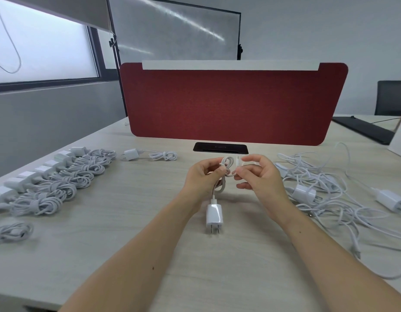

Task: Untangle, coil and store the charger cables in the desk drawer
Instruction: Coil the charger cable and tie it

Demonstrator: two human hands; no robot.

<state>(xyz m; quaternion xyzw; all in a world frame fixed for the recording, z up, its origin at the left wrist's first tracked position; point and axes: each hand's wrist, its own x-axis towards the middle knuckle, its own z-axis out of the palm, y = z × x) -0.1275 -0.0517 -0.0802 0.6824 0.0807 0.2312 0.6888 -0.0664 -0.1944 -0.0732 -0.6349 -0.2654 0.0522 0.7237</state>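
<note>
Nearest on the pale worktop (127, 255), dead centre, is a white plug adapter (214, 216) with its prongs toward the camera. I can't tell if it is lying flat or just hanging on its lead. The lead runs up from it into the left hand (204, 176), whose fingers are curled round a small cable coil (226, 167) and grip it at the waist. The right hand (260, 176), just beside it, pinches the cable tail (237, 162) between thumb and forefinger, connector tip pointing up, with the other fingers loosely spread. My read is that this is the final wrap or tuck on this charger.

Near left there is one loose bundle (11, 231) with no adapter visible. Behind it a row of coiled chargers (60, 181) runs diagonally away, adapters on the outside — the bulk of the coiling looks done. To the right lies a tangled pile (318, 192) with at least two adapters in it, so there is more to untangle and coil.

Farther back, left of centre, sits a single coiled charger (150, 154). Beyond that are a black cable port (220, 147) and a red divider screen (233, 102).

No drawer is in view — judging by this, the storing step is not yet begun.
</note>
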